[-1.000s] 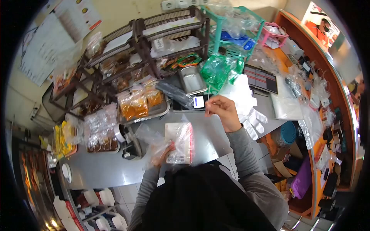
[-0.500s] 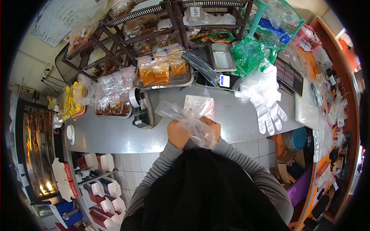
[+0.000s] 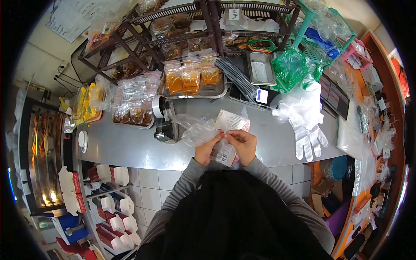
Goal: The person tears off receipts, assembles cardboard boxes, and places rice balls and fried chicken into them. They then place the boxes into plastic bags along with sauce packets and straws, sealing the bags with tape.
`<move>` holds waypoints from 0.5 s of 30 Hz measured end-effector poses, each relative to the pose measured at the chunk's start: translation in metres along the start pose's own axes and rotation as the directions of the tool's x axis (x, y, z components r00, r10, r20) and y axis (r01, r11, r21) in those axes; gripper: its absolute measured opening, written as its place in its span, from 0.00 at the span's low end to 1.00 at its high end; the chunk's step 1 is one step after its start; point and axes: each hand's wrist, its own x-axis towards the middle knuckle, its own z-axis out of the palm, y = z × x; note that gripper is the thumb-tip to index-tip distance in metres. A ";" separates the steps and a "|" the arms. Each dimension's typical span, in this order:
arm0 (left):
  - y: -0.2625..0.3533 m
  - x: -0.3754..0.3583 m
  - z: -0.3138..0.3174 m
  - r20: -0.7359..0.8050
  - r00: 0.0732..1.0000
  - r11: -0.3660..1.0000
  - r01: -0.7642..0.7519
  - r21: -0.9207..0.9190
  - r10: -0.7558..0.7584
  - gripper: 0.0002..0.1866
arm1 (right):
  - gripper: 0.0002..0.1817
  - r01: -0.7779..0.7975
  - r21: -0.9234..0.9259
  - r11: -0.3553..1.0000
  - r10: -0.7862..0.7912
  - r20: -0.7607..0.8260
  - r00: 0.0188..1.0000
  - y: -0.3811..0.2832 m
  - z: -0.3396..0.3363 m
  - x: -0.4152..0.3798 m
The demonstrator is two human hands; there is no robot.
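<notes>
My left hand (image 3: 206,149) and my right hand (image 3: 243,146) meet over the front of the metal table, fingertips pinched together on a clear plastic bag (image 3: 193,131). The bag's loose part spreads out to the left, past my left hand. Below my fingers its lower part hangs with a small printed label (image 3: 226,157) showing; what else is inside I cannot make out. Just behind my hands lies a printed cream-and-red paper packet (image 3: 232,120), partly covered by the bag. A black tape dispenser (image 3: 165,123) stands left of the bag.
Trays of bagged orange sauce (image 3: 186,80) and bagged brown sauce (image 3: 133,115) line the back, below brown crates (image 3: 173,39). Grey sticks (image 3: 237,78), a metal tray (image 3: 261,69) and plastic gloves (image 3: 305,121) lie right. Cartons (image 3: 115,232) fill a rack at lower left.
My hands have come together, fingertips now touching on the bag. The bag's loose part has swung left and its labelled lower part shows beneath. The whole view has shifted slightly.
</notes>
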 end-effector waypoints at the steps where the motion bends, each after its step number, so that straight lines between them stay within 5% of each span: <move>1: -0.002 -0.001 0.001 -0.006 1.000 1.000 -0.005 -0.001 0.005 0.14 | 0.08 0.020 -0.079 0.997 -0.019 0.006 1.000 0.001 -0.003 -0.003; 5: 0.001 -0.006 0.006 -0.053 0.998 0.993 0.013 -0.117 -0.019 0.11 | 0.08 0.128 -0.269 0.955 -0.128 0.017 0.992 -0.003 -0.002 -0.010; 15: -0.009 -0.004 0.001 -0.026 0.999 0.998 -0.034 -0.051 0.033 0.15 | 0.09 0.154 -0.200 0.968 -0.157 0.003 0.988 0.009 -0.003 -0.008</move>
